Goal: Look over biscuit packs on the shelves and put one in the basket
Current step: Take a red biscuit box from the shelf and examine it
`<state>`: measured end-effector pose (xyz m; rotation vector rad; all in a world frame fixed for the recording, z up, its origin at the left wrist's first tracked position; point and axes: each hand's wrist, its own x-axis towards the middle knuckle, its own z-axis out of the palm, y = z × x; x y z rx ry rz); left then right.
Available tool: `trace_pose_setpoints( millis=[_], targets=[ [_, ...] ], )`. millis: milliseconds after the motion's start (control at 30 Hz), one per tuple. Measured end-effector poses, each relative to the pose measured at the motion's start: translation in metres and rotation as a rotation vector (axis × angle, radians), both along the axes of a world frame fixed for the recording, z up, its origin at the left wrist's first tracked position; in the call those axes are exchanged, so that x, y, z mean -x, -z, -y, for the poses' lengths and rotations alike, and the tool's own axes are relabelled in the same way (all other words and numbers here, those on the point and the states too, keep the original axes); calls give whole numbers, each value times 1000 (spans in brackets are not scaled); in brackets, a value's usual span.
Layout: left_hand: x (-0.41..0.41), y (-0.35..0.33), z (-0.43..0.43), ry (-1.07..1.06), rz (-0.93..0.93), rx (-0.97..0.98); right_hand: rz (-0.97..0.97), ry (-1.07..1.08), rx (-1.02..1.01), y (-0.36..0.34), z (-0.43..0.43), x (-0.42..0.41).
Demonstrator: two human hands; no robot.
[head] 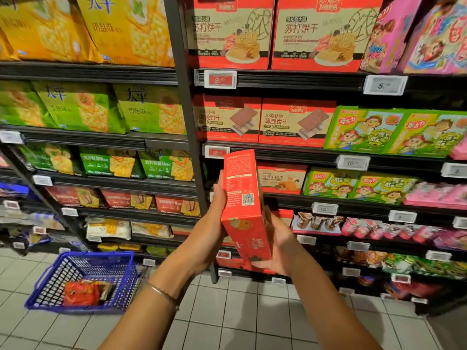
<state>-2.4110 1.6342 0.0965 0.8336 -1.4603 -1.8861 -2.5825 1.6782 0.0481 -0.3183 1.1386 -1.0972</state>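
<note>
I hold a red biscuit box (pixel 243 205) upright in front of the shelves, its narrow side with small print and a QR code turned toward me. My left hand (pixel 216 205) grips its left face. My right hand (pixel 276 245) cups the box from below and behind on the right, with the fingers curled round its lower end. A blue plastic basket (pixel 115 279) stands on the tiled floor at the lower left, with a red snack pack (pixel 80 294) and another packet inside it.
Shelves of biscuit packs fill the view: yellow and green cracker bags (pixel 83 107) on the left, red boxes (pixel 298 122) in the middle, green cartoon boxes (pixel 366 130) and pink packs on the right. A dark upright post (pixel 187 117) divides the shelf bays. Pale floor tiles (pixel 240 319) lie below.
</note>
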Motion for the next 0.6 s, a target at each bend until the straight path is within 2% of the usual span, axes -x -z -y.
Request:
trace_pose_setpoints(
  millis=[100, 200, 300, 367, 500, 600],
  targets=[
    [9, 9, 8, -59, -22, -47, -65, 7, 23, 0, 4, 9],
    [3, 25, 22, -253, -35, -101, -66, 126, 99, 4, 7, 22],
    [-6, 61, 43, -469, 141, -129, -389, 233, 147, 23, 16, 34],
    [-5, 79, 51, -441, 231, -180, -522, 306, 160, 38, 26, 37],
    [14, 98, 70, -287, 253, -217, -615, 417, 84, 62, 49, 31],
    [38, 111, 101, -369, 419, -237, -771, 447, 48, 70, 65, 36]
  ],
)
